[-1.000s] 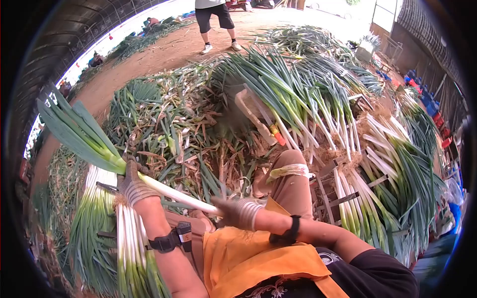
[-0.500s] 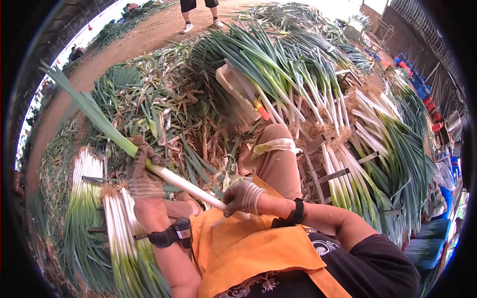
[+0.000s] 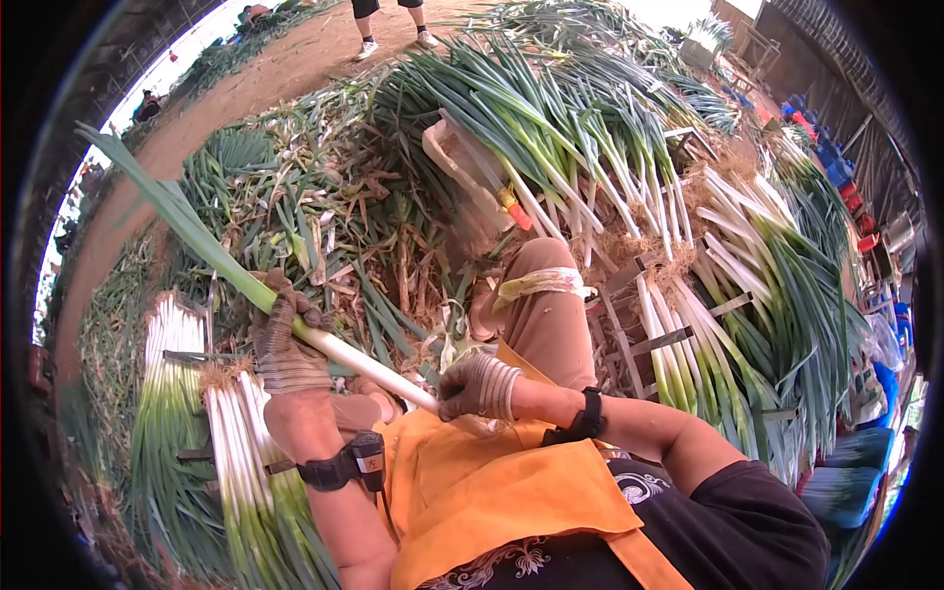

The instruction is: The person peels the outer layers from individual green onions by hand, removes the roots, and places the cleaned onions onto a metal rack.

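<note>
One long leek (image 3: 366, 368) runs slantwise across my lap, its green leaves pointing up to the left and its white shaft toward my apron. My left hand (image 3: 291, 334), in a dirty striped work glove, is wrapped round the shaft where green turns white. Near the shaft's lower end, my gloved right hand (image 3: 479, 386) is closed on it just above the orange apron (image 3: 511, 492). That end is mostly hidden by the fingers.
Leek bundles (image 3: 169, 393) lie on metal rests at left. More leeks (image 3: 678, 344) lie on a rack at right, beside a larger heap (image 3: 531, 108) ahead. Stripped leaves (image 3: 295, 197) litter the ground. A person's legs (image 3: 393, 20) stand on the dirt path.
My right hand has shifted slightly up and left at the leek's lower end. The left hand keeps its grip, and the leek stays at nearly the same slant.
</note>
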`<state>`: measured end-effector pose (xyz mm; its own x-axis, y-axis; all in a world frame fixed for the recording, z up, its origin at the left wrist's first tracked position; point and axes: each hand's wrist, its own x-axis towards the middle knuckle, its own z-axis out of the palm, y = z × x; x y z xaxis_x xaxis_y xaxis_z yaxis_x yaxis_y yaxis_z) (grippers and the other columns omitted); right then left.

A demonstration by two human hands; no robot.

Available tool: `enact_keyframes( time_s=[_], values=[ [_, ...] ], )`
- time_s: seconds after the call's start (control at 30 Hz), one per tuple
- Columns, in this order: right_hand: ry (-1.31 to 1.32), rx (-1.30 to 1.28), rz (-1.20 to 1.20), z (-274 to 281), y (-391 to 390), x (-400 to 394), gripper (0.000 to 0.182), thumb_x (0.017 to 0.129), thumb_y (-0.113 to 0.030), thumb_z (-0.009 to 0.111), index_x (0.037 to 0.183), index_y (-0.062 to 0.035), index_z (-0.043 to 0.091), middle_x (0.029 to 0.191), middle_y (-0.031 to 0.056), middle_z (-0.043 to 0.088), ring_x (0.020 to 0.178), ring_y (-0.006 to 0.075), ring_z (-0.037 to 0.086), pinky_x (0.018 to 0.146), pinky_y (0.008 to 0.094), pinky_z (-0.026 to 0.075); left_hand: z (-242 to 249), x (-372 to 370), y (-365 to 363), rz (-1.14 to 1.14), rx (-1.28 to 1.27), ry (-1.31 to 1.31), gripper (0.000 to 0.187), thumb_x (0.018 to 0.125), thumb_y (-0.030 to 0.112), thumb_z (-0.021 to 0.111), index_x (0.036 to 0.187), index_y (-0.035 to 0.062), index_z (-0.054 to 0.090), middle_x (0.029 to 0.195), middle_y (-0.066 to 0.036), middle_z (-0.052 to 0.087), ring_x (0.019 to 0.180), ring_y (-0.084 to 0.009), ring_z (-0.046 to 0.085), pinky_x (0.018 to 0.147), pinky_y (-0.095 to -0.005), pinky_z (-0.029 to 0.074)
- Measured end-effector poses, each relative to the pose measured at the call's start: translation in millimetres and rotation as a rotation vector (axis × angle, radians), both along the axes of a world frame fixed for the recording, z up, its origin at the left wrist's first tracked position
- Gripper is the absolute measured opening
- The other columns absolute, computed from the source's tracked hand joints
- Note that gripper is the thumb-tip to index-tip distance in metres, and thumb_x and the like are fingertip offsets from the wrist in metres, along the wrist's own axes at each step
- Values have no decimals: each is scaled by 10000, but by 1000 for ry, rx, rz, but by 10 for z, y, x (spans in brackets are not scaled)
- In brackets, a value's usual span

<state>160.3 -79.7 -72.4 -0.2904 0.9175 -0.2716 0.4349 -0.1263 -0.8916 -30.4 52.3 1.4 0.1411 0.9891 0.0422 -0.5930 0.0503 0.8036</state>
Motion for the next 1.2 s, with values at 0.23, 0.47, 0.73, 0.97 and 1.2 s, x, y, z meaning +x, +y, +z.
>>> enact_keyframes(
  time_s=[0.23,0.47,0.73,0.97,1.2],
  values=[
    [642,-291,-9,62,-41,293,102,739,-112,682,756,-20,642,740,44,625,586,86,545,532,223,435,95,-214,105,143,32,-39,318,834,147,596,1128,51,518,673,7,499,571,-85,504,499,-241,432],
    [-119,-94,326,-302,-13,404,146,769,-153,599,835,-32,645,728,75,637,622,179,596,551,275,463,438,-813,552,274,17,-77,114,831,205,614,886,116,567,639,29,516,466,-49,452,414,-193,379],
    [-194,597,156,65,426,186,610,696,-239,694,1214,-57,429,1117,172,547,975,340,547,805,394,436,519,-1177,718,504,141,87,172,761,121,670,891,115,559,612,12,498,526,-117,470,507,-274,403],
    [-485,400,711,-583,121,-175,231,768,-212,559,907,-42,631,856,141,627,780,272,605,678,371,476,542,-1324,709,448,-103,53,107,801,187,625,804,113,547,605,20,504,484,-78,473,449,-197,441],
    [58,-43,-100,-523,-231,1173,459,708,-39,666,1142,-25,518,918,137,604,812,189,576,710,317,468,609,-2122,1068,682,-138,142,206,821,313,607,793,115,557,555,13,471,479,-103,458,449,-236,408]
  ],
)
